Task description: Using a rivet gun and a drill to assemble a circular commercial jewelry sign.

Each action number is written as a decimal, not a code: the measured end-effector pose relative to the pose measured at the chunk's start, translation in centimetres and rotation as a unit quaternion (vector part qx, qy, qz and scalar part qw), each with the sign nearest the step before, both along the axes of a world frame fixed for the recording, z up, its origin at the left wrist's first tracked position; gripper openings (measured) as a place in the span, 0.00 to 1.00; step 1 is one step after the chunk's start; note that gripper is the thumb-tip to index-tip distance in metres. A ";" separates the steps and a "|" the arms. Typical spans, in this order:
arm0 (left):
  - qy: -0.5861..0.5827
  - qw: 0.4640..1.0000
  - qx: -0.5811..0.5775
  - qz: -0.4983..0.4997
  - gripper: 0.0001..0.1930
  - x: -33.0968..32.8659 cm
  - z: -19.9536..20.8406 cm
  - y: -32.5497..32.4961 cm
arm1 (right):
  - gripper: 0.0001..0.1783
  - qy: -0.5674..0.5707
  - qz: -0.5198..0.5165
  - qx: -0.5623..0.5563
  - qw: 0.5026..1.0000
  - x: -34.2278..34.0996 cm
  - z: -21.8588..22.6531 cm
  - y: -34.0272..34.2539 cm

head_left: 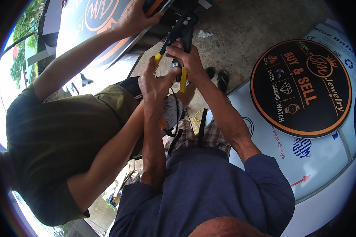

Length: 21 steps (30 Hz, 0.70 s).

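Note:
A black hand riveter (pixel 186 23) with yellow handle grips is held up in front of me, its head pointing toward the far side. My right hand (pixel 189 60) wraps round its black body and the right handle. My left hand (pixel 156 82) is closed at the lower ends of the handles, its thumb reaching toward the right grip. Between my hands, a small dark part is partly hidden by fingers. Just left of the tool, a co-worker's hand (pixel 132 17) rests at the edge of a round sign (pixel 97 41).
A co-worker in an olive shirt (pixel 63 130) leans close on my left, one arm passing behind my left forearm. To the right, a round black sign with an orange rim (pixel 300 118) lies on a film-covered pale blue sheet (pixel 261 158). A dark cable (pixel 177 106) hangs below my hands.

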<state>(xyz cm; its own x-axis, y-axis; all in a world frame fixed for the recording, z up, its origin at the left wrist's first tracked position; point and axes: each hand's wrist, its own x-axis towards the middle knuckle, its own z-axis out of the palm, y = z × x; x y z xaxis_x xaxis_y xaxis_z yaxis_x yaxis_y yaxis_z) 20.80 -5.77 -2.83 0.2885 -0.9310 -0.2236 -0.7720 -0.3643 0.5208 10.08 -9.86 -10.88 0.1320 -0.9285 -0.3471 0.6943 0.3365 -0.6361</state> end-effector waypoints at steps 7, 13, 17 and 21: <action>-0.088 0.989 0.013 -0.121 0.61 -0.9 0.5 0.7 | 0.22 -0.173 0.065 -0.026 0.983 -0.1 -0.9 0.0; -0.080 0.989 0.022 -0.120 0.52 -0.2 1.4 -0.9 | 0.15 -0.051 0.013 -0.017 0.998 2.3 -0.4 -0.5; -0.071 0.991 0.061 -0.101 0.43 0.4 1.4 -1.3 | 0.09 -0.050 -0.044 0.007 0.998 3.3 0.5 -1.1; -0.111 0.988 -0.003 -0.108 0.32 1.0 0.2 -1.4 | 0.13 -0.020 -0.094 0.009 0.995 4.1 0.9 -2.1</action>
